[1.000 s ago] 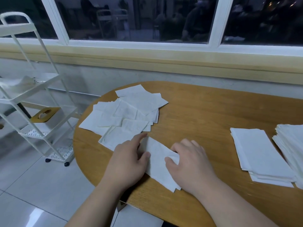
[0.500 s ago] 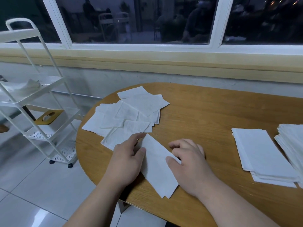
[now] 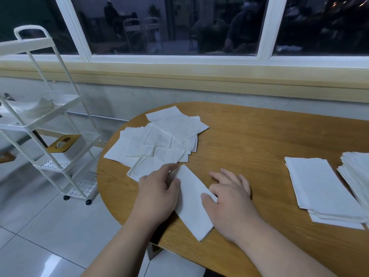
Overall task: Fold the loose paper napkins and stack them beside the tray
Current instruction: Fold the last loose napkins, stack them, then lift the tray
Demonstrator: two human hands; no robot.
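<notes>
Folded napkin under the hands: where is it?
Head view, lower centre: the folded napkin lies between left hand and right hand, just nearer than the loose pile.

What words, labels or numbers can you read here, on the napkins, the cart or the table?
No readable text anywhere.
The napkins: plain white, no print.
The cart and table: no label or number shows.
The window: only dark reflections, no legible sign.

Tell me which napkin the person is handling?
The folded napkin nearest the camera: left hand and right hand both rest on it. The loose pile lies behind, the folded stack far right.
</notes>
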